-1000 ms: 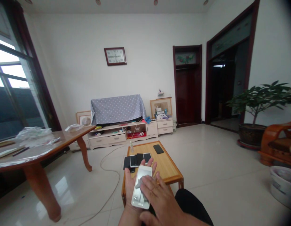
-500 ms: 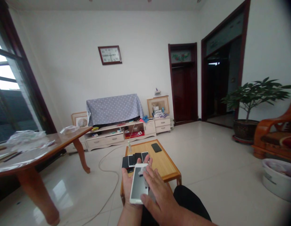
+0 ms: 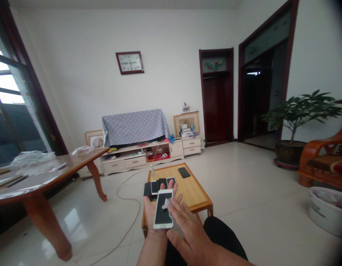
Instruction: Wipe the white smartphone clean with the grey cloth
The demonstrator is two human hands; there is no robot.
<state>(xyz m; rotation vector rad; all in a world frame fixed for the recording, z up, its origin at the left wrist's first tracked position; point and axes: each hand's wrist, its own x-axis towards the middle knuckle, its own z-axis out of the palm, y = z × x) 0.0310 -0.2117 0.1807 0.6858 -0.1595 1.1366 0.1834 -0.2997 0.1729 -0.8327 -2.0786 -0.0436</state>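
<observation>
My left hand lies palm up and holds a white-framed phone with a dark screen. My right hand rests over the phone's right edge, fingers stretched, pressing a small grey-white cloth against the screen. Beyond my hands stands a low wooden table. A row of several phones lies along its left side, and one black phone lies apart at the far end.
A large brown table with plastic bags stands at the left. A white cable trails across the tiled floor. A TV cabinet is against the far wall. A potted plant, wooden chair and basin are at the right.
My right hand slid the cloth up the phone's screen, toward its top. The phone's screen now looks dark instead of reflecting light. The view shifted slightly.
</observation>
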